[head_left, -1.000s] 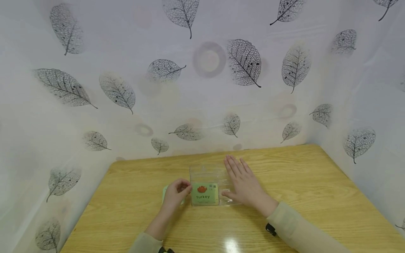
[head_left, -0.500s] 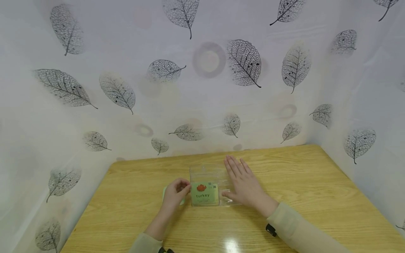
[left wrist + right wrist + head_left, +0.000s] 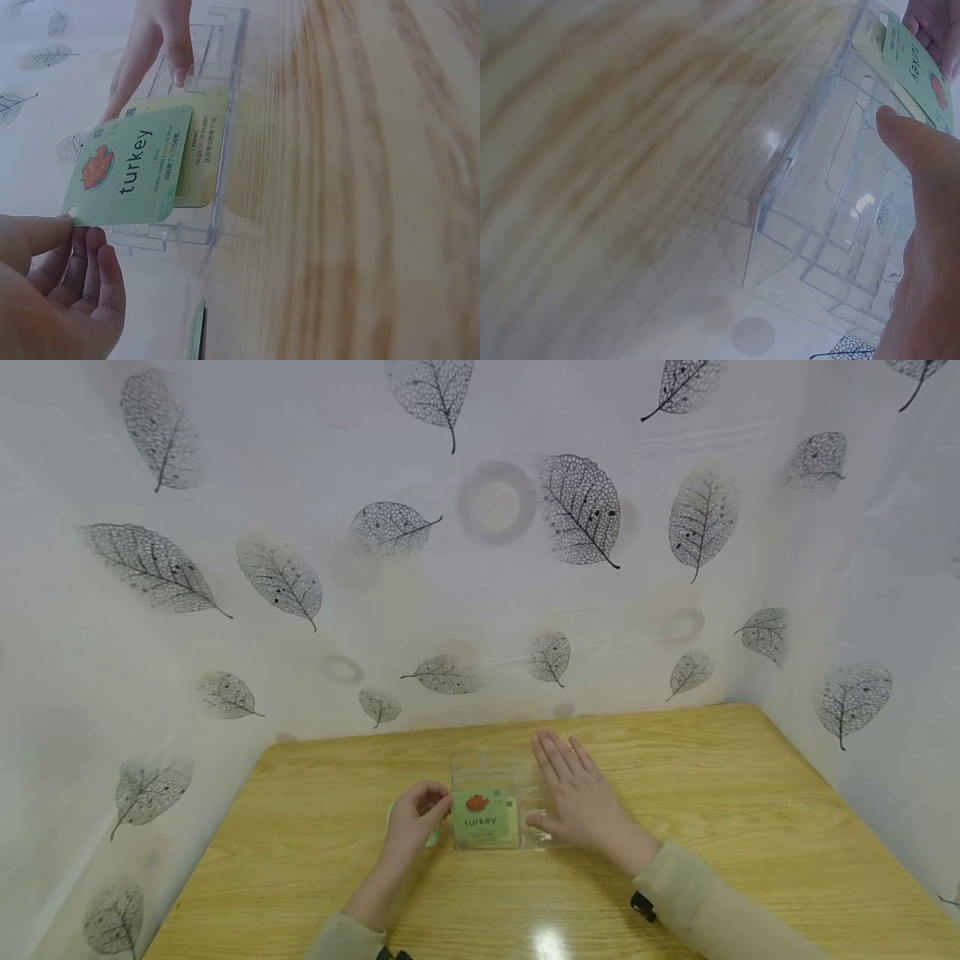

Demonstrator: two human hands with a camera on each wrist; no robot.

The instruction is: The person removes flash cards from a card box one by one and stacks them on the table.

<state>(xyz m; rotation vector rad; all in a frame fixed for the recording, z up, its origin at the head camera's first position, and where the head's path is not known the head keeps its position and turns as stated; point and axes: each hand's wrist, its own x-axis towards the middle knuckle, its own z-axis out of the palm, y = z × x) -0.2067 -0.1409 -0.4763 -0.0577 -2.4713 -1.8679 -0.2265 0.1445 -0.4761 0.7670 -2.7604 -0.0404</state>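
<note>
My left hand [image 3: 408, 817] pinches a green turkey flash card [image 3: 131, 169] by its corner with the punched hole, between thumb and fingers. The card is tilted up, its picture of a roast turkey facing up. Beneath it a yellow flash card [image 3: 202, 146] lies in one compartment of a clear plastic card box [image 3: 491, 762]. Spread across the box's right side is my right hand [image 3: 585, 802], fingers straight and thumb reaching toward the cards. In the right wrist view the thumb [image 3: 911, 135] overlaps the clear box's surface.
Another green card [image 3: 432, 837] lies on the wooden table [image 3: 315, 835] left of the box, partly hidden under my left hand. A white curtain with leaf prints [image 3: 495, 593] hangs close behind the table and at both sides.
My left hand has raised the turkey card slightly up and to the left, so more of the yellow card beneath shows. The right hand stays in place on the box.
</note>
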